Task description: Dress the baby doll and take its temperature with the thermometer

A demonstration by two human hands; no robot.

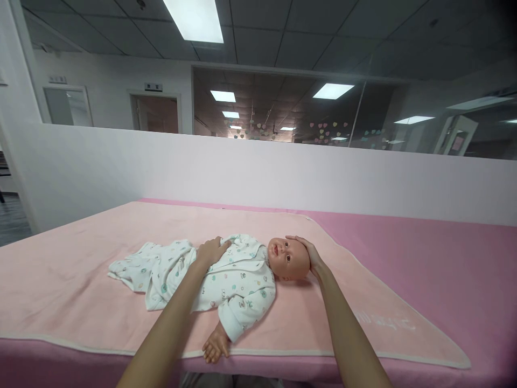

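A baby doll (242, 264) lies on its back across a peach-coloured pad, its head to the right and its legs to the left. It wears a white printed suit with long sleeves. Across the doll's middle rests my left hand (212, 251), fingers spread over the cloth. My right hand (309, 252) cups the crown of the doll's bald head (297, 260), with the fingers stretched along its far side and the palm partly hidden. One bare doll hand (217, 344) sticks out of the near sleeve, by the pad's front edge.
The peach pad (81, 258) has a pale border and white lettering at its lower right. Beneath it is a pink surface (444, 269). A low white wall (283, 175) runs along the back, with a wide window (291, 108) above it.
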